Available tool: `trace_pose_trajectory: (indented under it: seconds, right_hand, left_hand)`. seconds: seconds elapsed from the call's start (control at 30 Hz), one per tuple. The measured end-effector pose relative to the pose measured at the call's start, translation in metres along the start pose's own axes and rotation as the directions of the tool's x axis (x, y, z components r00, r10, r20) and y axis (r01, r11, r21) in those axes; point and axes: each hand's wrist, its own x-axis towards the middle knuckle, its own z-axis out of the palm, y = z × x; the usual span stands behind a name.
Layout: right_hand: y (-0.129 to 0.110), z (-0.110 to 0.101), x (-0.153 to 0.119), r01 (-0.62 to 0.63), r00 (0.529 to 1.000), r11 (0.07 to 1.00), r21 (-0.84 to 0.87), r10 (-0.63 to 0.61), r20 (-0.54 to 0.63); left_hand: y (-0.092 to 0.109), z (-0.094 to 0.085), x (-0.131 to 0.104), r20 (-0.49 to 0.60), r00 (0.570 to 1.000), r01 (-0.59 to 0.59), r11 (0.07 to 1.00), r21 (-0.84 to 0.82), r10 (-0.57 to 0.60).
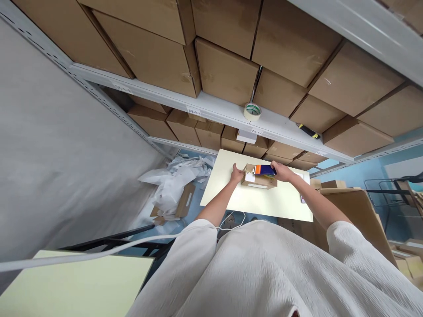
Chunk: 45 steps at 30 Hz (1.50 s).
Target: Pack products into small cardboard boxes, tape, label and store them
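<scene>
A small brown cardboard box [269, 182] with white labels lies on the pale table [228, 200]. At the box's left end is my left hand [236, 174], its thumb raised and its fingers against the cardboard. My right hand [280, 171] is closed round a dark blue and orange tape dispenser [265, 170]. The dispenser's orange end lies over the top of the box, near its left side. Part of the dispenser's grip is hidden inside my right hand.
Shelves of cardboard boxes [224, 70] rise beyond the table. A tape roll [252, 112] and a yellow-black utility knife [309, 131] lie on the shelf edge. White packing scraps [175, 185] cover the floor at left. A large open carton [360, 211] stands at right; a white cable [99, 253] crosses at lower left.
</scene>
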Motion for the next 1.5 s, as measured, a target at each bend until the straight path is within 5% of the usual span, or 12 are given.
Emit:
trace_pose_trajectory:
  seconds: [0.1,0.3,0.4,0.5,0.6,0.9,1.5]
  right_hand:
    - [-0.002,0.002,0.001,0.008,1.000,1.000,0.005,-0.008,-0.006]
    - [-0.005,0.005,0.002,-0.004,0.999,0.999,0.045,0.006,-0.039]
    - [-0.005,0.007,0.003,-0.002,0.999,1.000,0.013,0.002,-0.034]
    - [-0.007,0.008,0.004,-0.039,0.999,0.996,-0.085,0.039,-0.013]
    - [-0.010,0.008,0.003,-0.097,0.995,0.986,-0.134,0.096,-0.014]
    - [-0.007,-0.001,-0.001,-0.076,0.992,0.990,-0.120,0.087,0.091]
    - [0.131,0.017,-0.111,-0.123,0.988,0.977,-0.174,0.136,0.067]
  left_hand:
    - [0.003,-0.004,-0.004,-0.063,0.997,0.044,0.999,0.021,-0.042]
    - [0.012,-0.014,-0.008,0.075,0.997,-0.001,1.000,0.024,-0.001]
    - [0.023,-0.016,-0.009,0.110,0.986,-0.140,0.984,0.112,0.128]
    - [0.038,-0.010,-0.012,0.291,0.885,-0.440,0.859,0.263,0.364]
    - [0.046,-0.003,-0.015,0.526,0.783,-0.581,0.692,0.428,0.332]
    - [0.043,-0.002,-0.011,0.609,0.767,-0.618,0.486,0.618,0.200]
    - [0.051,0.003,-0.014,0.577,0.809,-0.554,0.475,0.684,0.114]
